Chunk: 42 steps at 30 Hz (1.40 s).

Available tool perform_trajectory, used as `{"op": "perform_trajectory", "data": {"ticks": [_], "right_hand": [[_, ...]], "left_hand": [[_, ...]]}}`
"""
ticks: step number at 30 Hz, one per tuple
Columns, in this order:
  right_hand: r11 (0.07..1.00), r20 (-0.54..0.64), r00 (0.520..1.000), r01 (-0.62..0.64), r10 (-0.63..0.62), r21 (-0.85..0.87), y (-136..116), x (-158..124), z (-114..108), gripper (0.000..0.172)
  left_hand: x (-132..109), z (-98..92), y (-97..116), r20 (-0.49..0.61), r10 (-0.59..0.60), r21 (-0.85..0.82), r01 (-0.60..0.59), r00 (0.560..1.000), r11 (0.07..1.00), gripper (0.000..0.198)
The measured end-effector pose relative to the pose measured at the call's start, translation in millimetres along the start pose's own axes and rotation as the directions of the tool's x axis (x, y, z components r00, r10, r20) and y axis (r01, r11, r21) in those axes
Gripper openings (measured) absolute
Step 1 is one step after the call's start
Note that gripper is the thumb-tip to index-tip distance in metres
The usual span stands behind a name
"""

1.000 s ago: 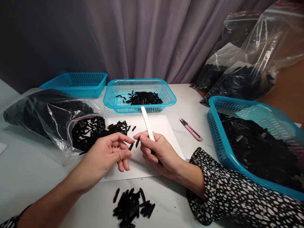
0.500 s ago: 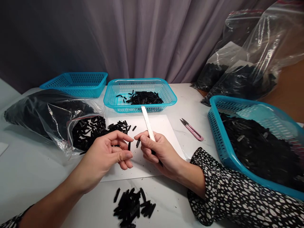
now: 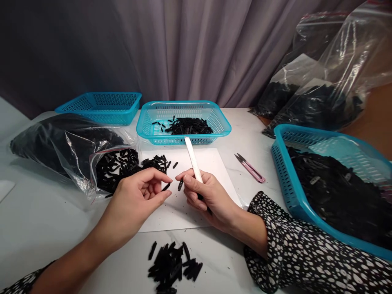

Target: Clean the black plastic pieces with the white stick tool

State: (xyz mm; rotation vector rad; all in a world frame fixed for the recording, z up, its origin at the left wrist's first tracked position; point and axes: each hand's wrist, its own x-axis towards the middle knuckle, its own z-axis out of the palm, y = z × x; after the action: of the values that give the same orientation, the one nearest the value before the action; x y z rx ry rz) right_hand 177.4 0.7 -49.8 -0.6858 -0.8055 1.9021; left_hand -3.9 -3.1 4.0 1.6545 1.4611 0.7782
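Between the thumb and fingers of my left hand (image 3: 137, 204) is a small slim black piece (image 3: 166, 187), lying at a slant. Facing it, my right hand (image 3: 210, 192) grips a flat whitish stick-like tool (image 3: 193, 159) with a dark lower end, its pale end pointing away from me. The same hand pinches another small black piece (image 3: 180, 185) between thumb and forefinger. Both hands hover over a white sheet (image 3: 211, 159). At the sheet's far left lie loose black pieces (image 3: 157, 162), spilling from an open clear bag (image 3: 70, 143).
A blue basket (image 3: 228, 130) with black pieces stands behind the sheet, another blue basket (image 3: 134, 112) to its left. Pink-handled thread snips (image 3: 251, 169) lie right of the sheet. A large blue basket (image 3: 281, 183) and filled bags (image 3: 333, 102) are at right. A black pile (image 3: 168, 265) lies in front.
The black piece in my left hand has turned from upright to slanted, and the left fingers have curled in. My right hand keeps its hold. The whole view has shifted slightly.
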Motion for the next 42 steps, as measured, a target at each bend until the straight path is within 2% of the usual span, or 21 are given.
{"op": "perform_trajectory", "data": {"ticks": [6, 11, 15, 17, 19, 22, 25, 27, 28, 29, 30, 31, 32, 33, 34, 37, 39, 42], "right_hand": [[1.000, -0.012, 1.000, -0.012, 0.012, -0.006, 0, 0, 0, 0.025], [1.000, -0.017, 1.000, -0.008, 0.008, 0.003, 1, 0, 0, 0.027], [1.000, -0.037, 0.999, 0.003, -0.004, -0.027, 0, 2, 0, 0.029], [0.998, -0.064, 0.998, 0.007, -0.012, -0.067, 0, 2, 1, 0.030], [0.989, -0.077, 0.997, 0.016, -0.028, -0.147, 0, 1, 3, 0.031], [0.955, -0.040, 0.997, 0.053, -0.068, -0.292, -1, -1, 9, 0.032], [0.893, -0.014, 0.983, 0.163, -0.186, -0.419, -12, 9, 13, 0.035], [0.782, -0.017, 0.931, 0.297, -0.365, -0.548, -30, 26, 13, 0.042], [0.678, 0.004, 0.875, 0.378, -0.485, -0.630, -42, 38, 13, 0.045], [0.525, 0.046, 0.797, 0.439, -0.603, -0.729, -56, 51, 12, 0.046], [0.343, 0.097, 0.720, 0.439, -0.688, -0.831, -70, 66, 12, 0.045], [0.157, 0.146, 0.655, 0.380, -0.741, -0.911, -83, 80, 11, 0.042], [-0.017, 0.197, 0.633, 0.279, -0.749, -0.960, -95, 94, 9, 0.039], [-0.162, 0.236, 0.648, 0.173, -0.724, -0.972, -104, 108, 7, 0.036], [-0.195, 0.237, 0.665, 0.138, -0.708, -0.971, -109, 119, 4, 0.032], [-0.235, 0.240, 0.732, 0.113, -0.638, -0.966, -111, 143, -3, 0.029], [-0.259, 0.260, 0.769, 0.127, -0.585, -0.958, -108, 150, -6, 0.030], [-0.284, 0.279, 0.777, 0.135, -0.564, -0.949, -105, 149, -7, 0.035]], "left_hand": [[0, 0.9, -2, 0.049, -0.039, -0.040, 0.041, 0.998, 0.998, 0.018], [-1, 3.8, -3, 0.164, -0.074, -0.171, 0.102, 0.984, 0.980, 0.015], [-3, 9.3, -2, 0.289, -0.152, -0.358, 0.254, 0.945, 0.899, 0.006], [-4, 12.6, -2, 0.323, -0.185, -0.430, 0.318, 0.928, 0.845, 0.009], [-4, 15.9, -2, 0.319, -0.175, -0.444, 0.311, 0.931, 0.841, 0.012], [-4, 18.0, -3, 0.271, -0.115, -0.411, 0.223, 0.956, 0.884, 0.022], [-4, 14.1, 0, 0.225, -0.122, -0.459, 0.216, 0.967, 0.862, 0.027], [-3, 9.0, 3, 0.214, -0.145, -0.523, 0.239, 0.966, 0.818, 0.029], [-3, 6.6, 3, 0.218, -0.151, -0.553, 0.250, 0.964, 0.795, 0.031], [-3, 4.4, 4, 0.225, -0.151, -0.580, 0.257, 0.962, 0.773, 0.032], [-3, 2.8, 4, 0.234, -0.146, -0.606, 0.261, 0.961, 0.751, 0.033], [-2, 1.6, 3, 0.238, -0.137, -0.636, 0.261, 0.961, 0.727, 0.034], [-1, 1.0, 3, 0.238, -0.126, -0.666, 0.256, 0.963, 0.701, 0.033], [0, 0.7, 2, 0.233, -0.115, -0.696, 0.248, 0.966, 0.674, 0.033], [1, 0.5, 1, 0.223, -0.107, -0.723, 0.238, 0.969, 0.649, 0.033], [2, -1.1, -1, 0.190, -0.093, -0.767, 0.207, 0.977, 0.608, 0.032], [1, -3.3, -1, 0.194, -0.080, -0.782, 0.204, 0.978, 0.589, 0.039], [-1, -6.3, 0, 0.226, -0.047, -0.811, 0.215, 0.973, 0.544, 0.042]]}}
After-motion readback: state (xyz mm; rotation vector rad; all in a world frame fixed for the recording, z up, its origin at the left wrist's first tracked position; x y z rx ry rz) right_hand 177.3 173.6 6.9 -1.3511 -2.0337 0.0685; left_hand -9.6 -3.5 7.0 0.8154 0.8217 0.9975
